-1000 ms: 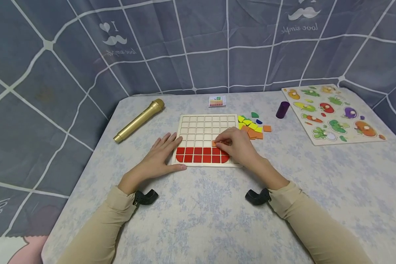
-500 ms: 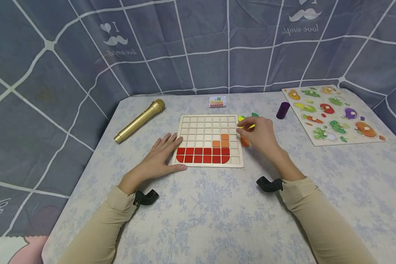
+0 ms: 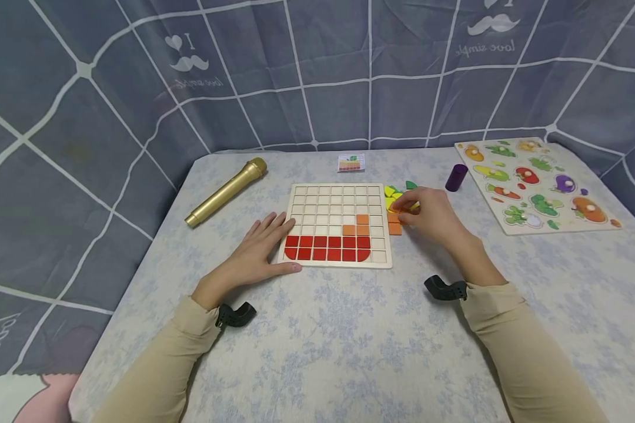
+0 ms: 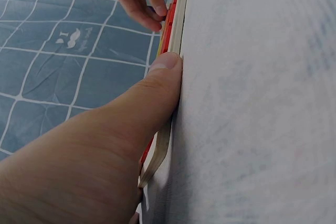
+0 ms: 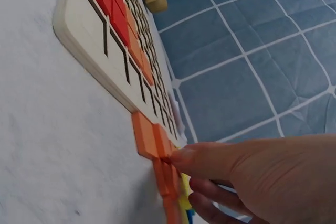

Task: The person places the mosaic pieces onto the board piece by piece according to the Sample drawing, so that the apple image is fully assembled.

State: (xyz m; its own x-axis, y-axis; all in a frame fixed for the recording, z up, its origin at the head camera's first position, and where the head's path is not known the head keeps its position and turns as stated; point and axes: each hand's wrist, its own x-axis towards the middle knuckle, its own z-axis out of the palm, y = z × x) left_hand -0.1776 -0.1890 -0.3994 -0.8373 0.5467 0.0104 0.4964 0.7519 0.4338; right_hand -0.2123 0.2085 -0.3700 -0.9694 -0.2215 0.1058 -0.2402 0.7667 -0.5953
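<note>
A light wooden grid board (image 3: 336, 205) lies flat on the table with two rows of red tiles (image 3: 327, 248) near its front. Three orange tiles (image 3: 356, 230) sit above the red rows toward the right. My left hand (image 3: 254, 252) rests at the board's left edge, fingers spread, with its thumb (image 4: 165, 69) along the front edge in the left wrist view. Just right of the board, my right hand (image 3: 428, 214) pinches an orange tile in the loose pile. Its thumb touches orange tiles (image 5: 152, 137) in the right wrist view; the index fingertip is partly hidden.
Yellow tiles (image 3: 390, 191) and a green piece (image 3: 411, 185) lie beyond the right hand. A small picture card (image 3: 351, 163) stands behind the board. A gold microphone (image 3: 226, 192) lies left, a dark purple cylinder (image 3: 457, 177) right, and a vegetable puzzle board (image 3: 540, 187) far right.
My right hand has let go of an orange tile on the board and moved right to the loose pile, its fingers now among the orange tiles. The left hand has stayed put.
</note>
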